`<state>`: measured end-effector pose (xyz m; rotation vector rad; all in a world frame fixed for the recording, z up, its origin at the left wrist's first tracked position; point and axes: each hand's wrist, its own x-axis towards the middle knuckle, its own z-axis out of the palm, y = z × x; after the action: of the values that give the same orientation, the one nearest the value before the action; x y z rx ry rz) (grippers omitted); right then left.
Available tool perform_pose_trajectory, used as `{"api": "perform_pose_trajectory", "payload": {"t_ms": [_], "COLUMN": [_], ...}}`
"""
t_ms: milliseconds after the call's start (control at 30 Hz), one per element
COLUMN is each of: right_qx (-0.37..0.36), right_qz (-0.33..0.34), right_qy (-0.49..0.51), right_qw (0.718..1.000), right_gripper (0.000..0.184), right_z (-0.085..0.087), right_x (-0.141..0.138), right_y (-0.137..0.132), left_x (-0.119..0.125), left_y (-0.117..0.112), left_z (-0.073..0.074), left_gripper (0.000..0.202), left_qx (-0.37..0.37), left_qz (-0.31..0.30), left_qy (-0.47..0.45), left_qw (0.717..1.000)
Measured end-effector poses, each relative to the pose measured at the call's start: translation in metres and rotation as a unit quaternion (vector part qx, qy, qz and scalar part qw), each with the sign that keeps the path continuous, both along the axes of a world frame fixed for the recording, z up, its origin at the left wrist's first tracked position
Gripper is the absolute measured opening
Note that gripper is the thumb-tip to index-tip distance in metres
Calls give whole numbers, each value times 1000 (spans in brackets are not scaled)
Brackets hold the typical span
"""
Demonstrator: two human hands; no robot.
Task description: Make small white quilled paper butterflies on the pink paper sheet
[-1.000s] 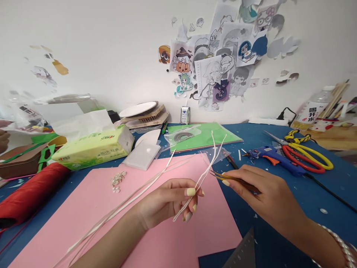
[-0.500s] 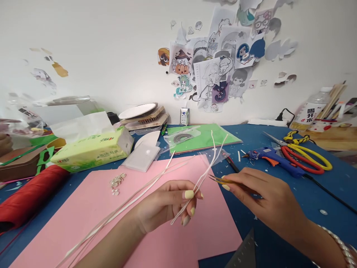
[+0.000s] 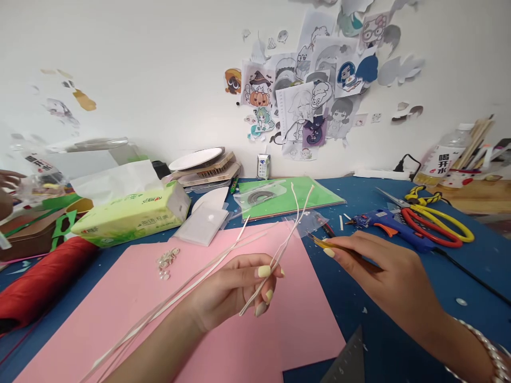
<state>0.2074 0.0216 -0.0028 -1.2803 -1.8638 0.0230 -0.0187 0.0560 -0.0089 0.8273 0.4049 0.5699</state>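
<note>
Between the thumb and fingers of my left hand point(image 3: 235, 284) is a white cord point(image 3: 288, 239), folded double and crossing over itself. Its two loose ends point up and away, and the folded end sticks out below the fingers. My right hand point(image 3: 383, 282) is closed around a pair of golden tweezers point(image 3: 339, 252), whose tips point toward the cord but stay apart from it. Under my left hand lies pink paper point(image 3: 311, 324). Long pale strips point(image 3: 179, 290) run across it beside my left forearm. A small beaded ornament point(image 3: 167, 259) rests on the paper.
On the right are a blue glue gun point(image 3: 399, 226), red-handled scissors point(image 3: 429, 229) and yellow-handled pliers point(image 3: 451, 221). A tissue pack point(image 3: 136, 213) and a red roll point(image 3: 48, 279) stand left. A metal ruler point(image 3: 349, 361) lies in front. Another person's hand point(image 3: 10, 183) shows far left.
My left hand and the cord have shifted slightly left. The tweezers have moved a little right and up, away from the cord. The other person's hand at far left has moved.
</note>
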Motion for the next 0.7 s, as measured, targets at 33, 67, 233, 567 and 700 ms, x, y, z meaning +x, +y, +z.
{"api": "perform_pose_trajectory", "payload": {"t_ms": [33, 67, 233, 567, 700], "right_qx": [-8, -15, -39, -10, 8], "right_qz": [-2, -3, 11, 71, 96], "right_qy": [0, 0, 4, 8, 9], "right_qw": [1000, 1000, 999, 997, 995], "right_gripper": [14, 14, 14, 16, 17], "right_z": [0, 1, 2, 1, 3], "right_x": [0, 0, 0, -3, -3], "right_y": [0, 0, -2, -4, -5], "left_x": [0, 0, 2, 2, 2], "left_y": [0, 0, -2, -2, -2], "left_z": [0, 0, 2, 4, 2], "left_gripper": [14, 14, 14, 13, 14], "left_qx": [2, 3, 9, 3, 4], "left_qz": [-6, -13, -38, -40, -39], "left_qy": [-2, -4, -2, 15, 18], "left_qw": [1000, 1000, 999, 999, 999]}}
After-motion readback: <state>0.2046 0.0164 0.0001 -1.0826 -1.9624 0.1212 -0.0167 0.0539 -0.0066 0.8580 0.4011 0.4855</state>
